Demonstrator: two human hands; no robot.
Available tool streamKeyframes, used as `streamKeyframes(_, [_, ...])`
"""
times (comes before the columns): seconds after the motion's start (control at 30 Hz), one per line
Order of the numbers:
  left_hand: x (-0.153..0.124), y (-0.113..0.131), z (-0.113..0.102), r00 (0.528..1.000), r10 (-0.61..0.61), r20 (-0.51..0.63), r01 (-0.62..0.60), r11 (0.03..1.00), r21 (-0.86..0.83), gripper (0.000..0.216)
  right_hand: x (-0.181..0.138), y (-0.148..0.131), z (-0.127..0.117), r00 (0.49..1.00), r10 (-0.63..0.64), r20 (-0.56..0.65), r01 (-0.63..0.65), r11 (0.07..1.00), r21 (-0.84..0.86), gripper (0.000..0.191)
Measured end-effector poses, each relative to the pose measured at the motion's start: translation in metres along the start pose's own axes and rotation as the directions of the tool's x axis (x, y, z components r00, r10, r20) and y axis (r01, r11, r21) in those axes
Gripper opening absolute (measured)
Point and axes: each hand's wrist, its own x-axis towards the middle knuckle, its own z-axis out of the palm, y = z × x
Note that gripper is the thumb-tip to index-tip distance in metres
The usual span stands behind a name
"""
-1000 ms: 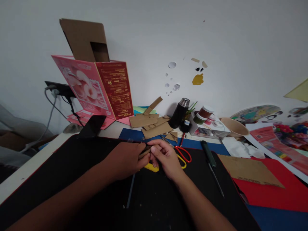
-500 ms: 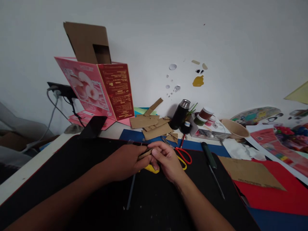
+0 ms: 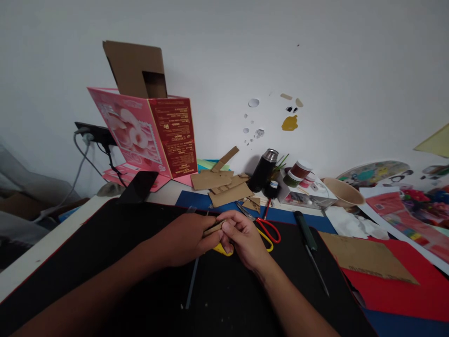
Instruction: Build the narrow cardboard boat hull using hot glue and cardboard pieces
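Both hands meet right in the middle of the black mat (image 3: pixel 105 252) here, pinching a small cardboard strip (image 3: pixel 213 228) between them. The left hand (image 3: pixel 184 238) is curled closed around the near end of the strip, and the right hand (image 3: pixel 245 236) has its fingers (image 3: pixel 228 229) folded down on the other end, so the strip sits just above the surface, tilted a bit up toward the right. Under the hands there's something yellow (image 3: pixel 220 249) poking out, probably a knife or cutter handle, but it's mostly hidden so I can't really tell. A thin grey rod (image 3: pixel 191 283) lies on the mat running toward the camera from below the left hand. Just beside the right hand are red-handled scissors (image 3: pixel 268 227), and a bit further right a dark green-handled tool (image 3: pixel 308 238) with a long metal tip. Behind all that there's a pile of cardboard scraps (image 3: pixel 224 185), a black flask (image 3: pixel 263 169) leaning over, a few paint pots (image 3: pixel 296 171) and a paper bowl (image 3: pixel 342 191). A pink box (image 3: pixel 147 135) stands opened up at the back left against the wall, and a flat cardboard sheet (image 3: pixel 365 257) rests on red paper (image 3: pixel 403 290) on the right.
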Motion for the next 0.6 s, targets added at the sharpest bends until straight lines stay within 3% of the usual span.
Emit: streamKeyframes(0.6, [-0.0014,0.0029,-0.0002,1.0,0.025,0.005,-0.025,1.0,-0.002,0.037,-0.0008,-0.0003,0.0003,1.0,0.004,-0.004,-0.004,1.0,0.0,0.03])
